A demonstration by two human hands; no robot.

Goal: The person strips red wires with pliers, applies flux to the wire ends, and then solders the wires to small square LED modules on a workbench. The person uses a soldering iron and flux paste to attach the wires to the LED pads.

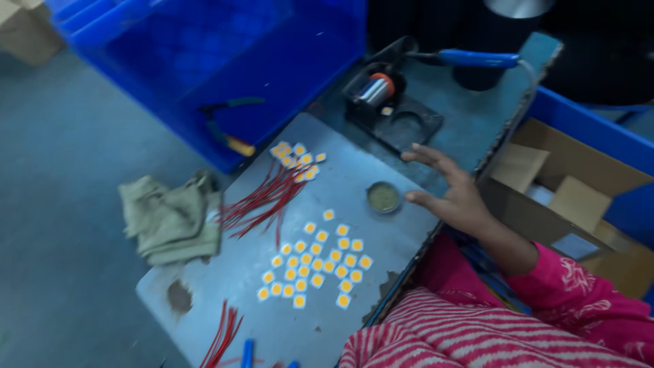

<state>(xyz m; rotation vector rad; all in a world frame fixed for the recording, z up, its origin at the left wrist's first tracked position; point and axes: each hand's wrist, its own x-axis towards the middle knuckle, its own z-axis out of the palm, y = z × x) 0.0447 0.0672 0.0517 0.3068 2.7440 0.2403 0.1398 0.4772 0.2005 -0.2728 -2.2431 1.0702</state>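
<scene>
Tin (384,197), small, round, holds greenish paste; right hand (455,194) open, fingers spread, just beside it; left hand unseen.

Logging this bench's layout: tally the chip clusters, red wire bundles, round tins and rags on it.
Chip clusters: 2
Red wire bundles: 2
Round tins: 1
Rags: 1
Total: 6

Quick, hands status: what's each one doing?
Left hand: not in view.
Right hand: open, fingers spread, holding nothing, beside the small round tin.
</scene>
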